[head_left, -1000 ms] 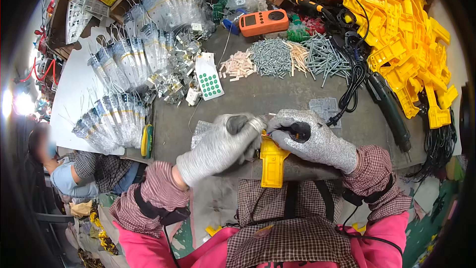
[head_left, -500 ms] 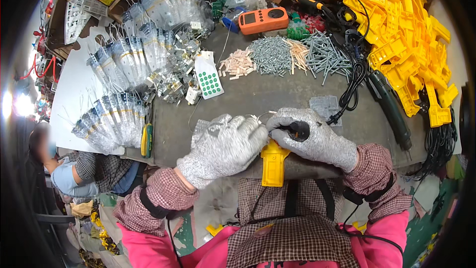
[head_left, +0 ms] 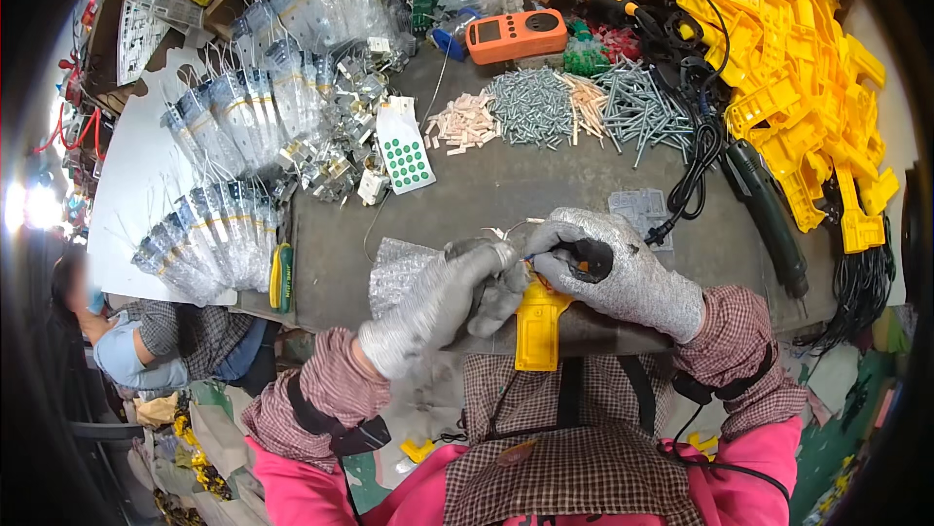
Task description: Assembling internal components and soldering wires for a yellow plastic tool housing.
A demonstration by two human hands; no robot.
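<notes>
At the front edge of the table, my gloved right hand (head_left: 618,273) is closed round the upper end of a yellow plastic housing (head_left: 540,331), which points down toward my lap. A dark shape (head_left: 591,255) shows inside the curl of that hand; its kind is unclear. My gloved left hand (head_left: 443,302) is beside the housing, with thumb and fingers pinched close to its top; what they grip is hidden. Thin pale wires (head_left: 501,232) stick up just beyond both hands. A bubble-wrap bag (head_left: 397,273) lies under and beside my left hand.
Bagged parts with wires (head_left: 214,234) lie in rows at left, near a screwdriver (head_left: 281,276). Screws (head_left: 530,108), pale pegs (head_left: 462,125) and an orange meter (head_left: 516,36) are at the back. At right are a power screwdriver (head_left: 769,215) and piled yellow housings (head_left: 798,88).
My left hand has turned, curled its fingers and drawn back slightly, uncovering more of the bubble-wrap bag. My right hand and the yellow housing have barely moved.
</notes>
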